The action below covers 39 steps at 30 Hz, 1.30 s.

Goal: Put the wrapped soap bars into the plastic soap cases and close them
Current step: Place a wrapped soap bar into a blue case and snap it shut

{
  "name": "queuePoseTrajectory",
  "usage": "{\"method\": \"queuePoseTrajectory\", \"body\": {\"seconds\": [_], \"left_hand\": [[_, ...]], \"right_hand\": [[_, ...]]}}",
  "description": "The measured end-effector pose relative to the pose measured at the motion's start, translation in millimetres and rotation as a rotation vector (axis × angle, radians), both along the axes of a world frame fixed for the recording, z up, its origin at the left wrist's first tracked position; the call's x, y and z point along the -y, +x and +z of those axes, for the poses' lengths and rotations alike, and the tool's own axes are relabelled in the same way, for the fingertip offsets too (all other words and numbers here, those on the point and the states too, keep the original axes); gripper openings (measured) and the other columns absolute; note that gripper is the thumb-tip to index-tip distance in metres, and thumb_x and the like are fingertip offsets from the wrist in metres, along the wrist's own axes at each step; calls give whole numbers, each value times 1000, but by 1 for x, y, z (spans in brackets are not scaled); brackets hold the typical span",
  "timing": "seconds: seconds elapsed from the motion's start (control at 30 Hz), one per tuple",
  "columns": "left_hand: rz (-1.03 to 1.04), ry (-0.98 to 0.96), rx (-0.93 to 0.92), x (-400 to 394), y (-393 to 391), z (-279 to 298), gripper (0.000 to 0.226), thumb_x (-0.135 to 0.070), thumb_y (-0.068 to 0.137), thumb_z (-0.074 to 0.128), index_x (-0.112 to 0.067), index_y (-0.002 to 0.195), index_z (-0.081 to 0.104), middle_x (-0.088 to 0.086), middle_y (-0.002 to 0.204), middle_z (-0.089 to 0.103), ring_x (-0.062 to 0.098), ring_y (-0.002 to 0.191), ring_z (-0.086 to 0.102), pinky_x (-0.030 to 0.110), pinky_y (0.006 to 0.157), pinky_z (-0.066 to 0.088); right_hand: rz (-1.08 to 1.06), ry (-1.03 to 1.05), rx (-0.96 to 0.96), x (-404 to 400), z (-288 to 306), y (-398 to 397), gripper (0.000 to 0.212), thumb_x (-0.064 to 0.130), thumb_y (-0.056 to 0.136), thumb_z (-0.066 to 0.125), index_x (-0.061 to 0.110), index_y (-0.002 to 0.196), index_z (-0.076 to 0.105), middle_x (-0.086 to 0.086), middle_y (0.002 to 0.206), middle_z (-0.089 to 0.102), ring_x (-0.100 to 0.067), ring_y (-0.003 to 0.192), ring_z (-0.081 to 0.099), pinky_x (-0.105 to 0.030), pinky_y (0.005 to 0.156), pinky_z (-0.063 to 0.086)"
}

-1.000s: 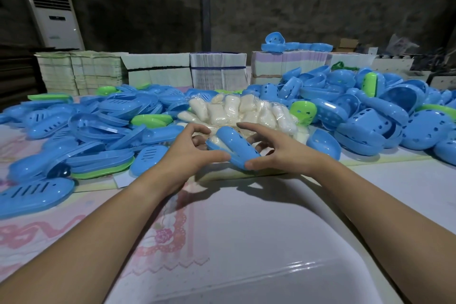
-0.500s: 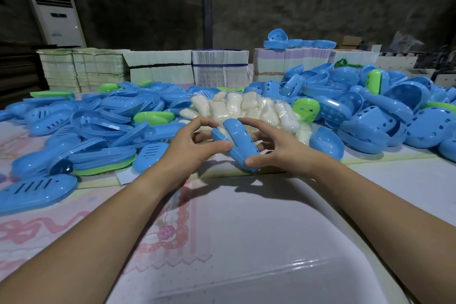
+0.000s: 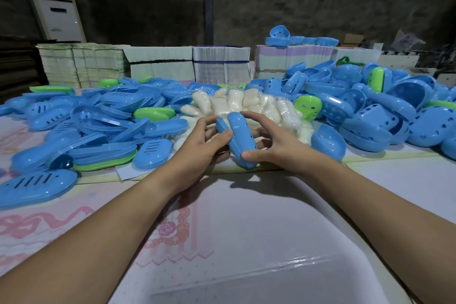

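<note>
A blue plastic soap case (image 3: 240, 138) stands on edge between both hands, above the table's middle. My left hand (image 3: 201, 149) grips its left side, thumb on the lid. On the right side, my right hand (image 3: 272, 143) holds it with the thumb at the lower end and fingers curled over the top. What is inside the case is hidden. Just behind the hands lies a pile of wrapped white soap bars (image 3: 243, 103).
Flat blue and green lids (image 3: 103, 126) are heaped at the left. Deep perforated blue bases (image 3: 370, 116) are heaped at the right. Stacks of folded cartons (image 3: 219, 64) line the back. A pale sheet-covered surface (image 3: 246, 229) spreads in front of me.
The soap case has turned from lying slanted to standing more upright between my hands, and both hands have closed tighter round it, drawing slightly nearer.
</note>
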<state>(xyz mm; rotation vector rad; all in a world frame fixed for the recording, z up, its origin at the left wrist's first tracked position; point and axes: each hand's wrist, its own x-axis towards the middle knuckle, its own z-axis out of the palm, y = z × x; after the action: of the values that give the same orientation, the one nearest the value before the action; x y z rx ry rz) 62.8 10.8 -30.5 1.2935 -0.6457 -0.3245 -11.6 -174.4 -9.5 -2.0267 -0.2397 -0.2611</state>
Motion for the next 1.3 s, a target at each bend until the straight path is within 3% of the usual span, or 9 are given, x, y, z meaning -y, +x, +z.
{"method": "queuePoseTrajectory", "body": {"seconds": [0.1,0.2,0.27,0.53,0.73,0.87,1.1,1.2,1.3], "left_hand": [[26,3,10,1,2,0,27,-16,101,57,-24,126,51,1,122,71,24,105,72,41,89,58],[41,30,49,0,3,0,22,-18,102,56,-26,122,53,-9,105,76,14,90,74,30,71,58],[40,40,53,-2,3,0,21,-19,101,57,-27,120,53,-11,103,77,12,87,74,27,68,57],[43,95,75,-6,3,4,19,-20,101,58,-25,119,54,-2,114,73,17,95,74,37,78,55],[32,113,83,-4,-3,4,20,-22,101,58,-25,120,53,0,123,70,15,98,74,31,76,59],[19,119,108,-6,-6,5,22,-23,100,59,-27,121,53,-2,128,69,15,103,73,37,83,58],[15,142,154,-8,-9,8,26,-23,100,61,-29,124,52,-3,134,65,14,104,72,41,90,57],[9,132,141,-7,-10,7,26,-23,100,62,-30,122,53,-3,135,65,14,103,73,43,92,57],[17,79,79,-4,-10,6,28,-22,98,65,-30,122,53,-1,135,63,16,103,73,55,99,54]], "right_hand": [[5,27,7,-1,-1,1,79,14,77,82,42,137,40,-4,102,56,1,62,61,-13,64,49],[8,42,3,-1,-1,1,80,13,78,81,41,140,39,-4,103,55,1,60,62,-12,62,49],[13,46,10,-2,-1,1,80,13,77,82,41,139,39,-4,102,54,1,59,61,-12,61,49],[23,33,2,-1,2,-2,79,13,76,82,42,138,42,-4,104,54,2,60,61,-13,63,49],[7,2,-10,2,3,-2,84,23,68,89,44,136,46,-7,109,55,-1,63,55,-16,67,50],[2,24,-17,2,3,-3,81,29,61,86,48,131,49,-3,105,55,-3,67,54,-16,68,49],[-9,6,-5,3,6,-5,81,10,70,86,39,136,49,-5,106,58,-6,67,54,-18,68,51],[-13,5,-6,3,6,-6,82,12,70,86,39,137,48,-6,107,58,-7,70,55,-19,69,51],[-10,18,1,-1,5,-6,77,17,75,83,38,140,46,-9,116,59,-12,83,60,-20,74,53]]}}
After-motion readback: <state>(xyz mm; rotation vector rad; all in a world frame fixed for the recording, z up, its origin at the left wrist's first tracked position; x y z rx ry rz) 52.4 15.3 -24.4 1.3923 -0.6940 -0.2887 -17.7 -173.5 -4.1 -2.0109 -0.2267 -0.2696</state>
